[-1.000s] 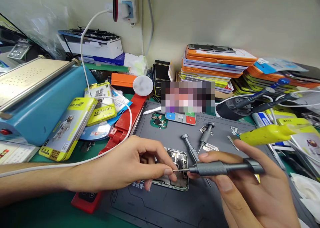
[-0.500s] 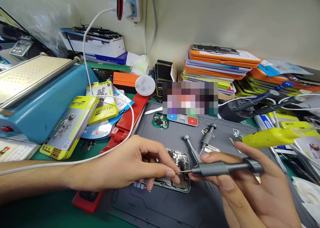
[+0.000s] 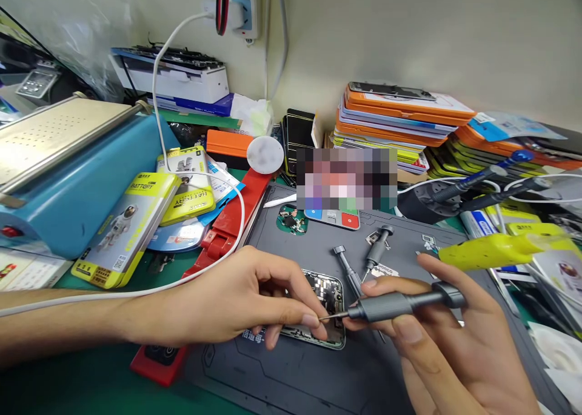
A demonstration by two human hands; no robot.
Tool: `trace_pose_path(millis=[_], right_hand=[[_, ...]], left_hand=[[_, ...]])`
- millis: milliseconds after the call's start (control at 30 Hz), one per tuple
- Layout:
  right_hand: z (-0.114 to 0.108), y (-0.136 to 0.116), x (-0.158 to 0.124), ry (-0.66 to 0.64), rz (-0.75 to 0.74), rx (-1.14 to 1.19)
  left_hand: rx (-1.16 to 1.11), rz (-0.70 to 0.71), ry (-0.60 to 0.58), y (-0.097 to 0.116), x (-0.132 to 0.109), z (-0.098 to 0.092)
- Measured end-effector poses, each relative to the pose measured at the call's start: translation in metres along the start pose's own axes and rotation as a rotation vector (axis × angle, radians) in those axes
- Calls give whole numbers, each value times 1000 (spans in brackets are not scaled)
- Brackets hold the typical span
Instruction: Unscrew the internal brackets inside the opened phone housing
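Observation:
My right hand (image 3: 459,336) grips a grey precision screwdriver (image 3: 386,307) by its knurled handle, with a finger near its end cap. The blade points left and its tip meets the thumb and forefinger of my left hand (image 3: 268,300). Those fingers are pinched together; anything tiny between them is hidden. Just below lies an opened phone (image 3: 334,291), its inner parts exposed and partly covered by my left hand. Behind the held tool, two more grey screwdrivers, one upright-leaning (image 3: 348,269) and one farther back (image 3: 379,248), lie on the dark work mat (image 3: 291,381).
Left stand a blue heating plate (image 3: 113,160) and yellow battery boxes (image 3: 127,233). A white cable (image 3: 204,275) crosses my left forearm. Right are a yellow bottle (image 3: 488,251) and a black tool holder (image 3: 416,203). Stacked orange boxes (image 3: 395,106) line the wall.
My right hand and the screwdriver's handle end have shifted slightly left. The tip remains at my left fingertips, a touch lower, and the left hand has hardly moved.

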State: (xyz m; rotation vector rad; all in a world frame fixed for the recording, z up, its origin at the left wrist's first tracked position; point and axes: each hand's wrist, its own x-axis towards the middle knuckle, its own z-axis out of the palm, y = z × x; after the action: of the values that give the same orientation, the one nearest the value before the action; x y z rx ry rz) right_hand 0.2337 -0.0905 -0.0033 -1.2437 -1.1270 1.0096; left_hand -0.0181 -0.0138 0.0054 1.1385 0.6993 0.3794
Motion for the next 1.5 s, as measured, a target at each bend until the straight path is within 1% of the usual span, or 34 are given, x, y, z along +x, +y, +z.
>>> trace_pose_path(millis=[233,567,833,967,1133,1267,1333,1400,1500], right_hand=[[-3,2,-1,14,11,12],[1,1,2,-6,-43,-31],[2,-2,4,-37,6,22],[3,-2,5,-13,5,53],[5,-5,6,-38,66,110],[8,-6,11,-31,66,150],[8,-6,12,-36,75,145],[6,-6,9,33,38,102],[1,-7,-3,265,-103,-62]], left_hand=[[2,-17,4,0,0,-1],[-12,-19,6,1,0,0],[-74,-1,-23,-1,-1,-1],[-90,11,-34,-2,-1,-2],[-117,21,-43,-4,0,-2],[-90,7,-49,-3,1,-1],[-35,-19,-24,-1,1,0],[23,-40,32,2,2,1],[47,-12,103,6,2,3]])
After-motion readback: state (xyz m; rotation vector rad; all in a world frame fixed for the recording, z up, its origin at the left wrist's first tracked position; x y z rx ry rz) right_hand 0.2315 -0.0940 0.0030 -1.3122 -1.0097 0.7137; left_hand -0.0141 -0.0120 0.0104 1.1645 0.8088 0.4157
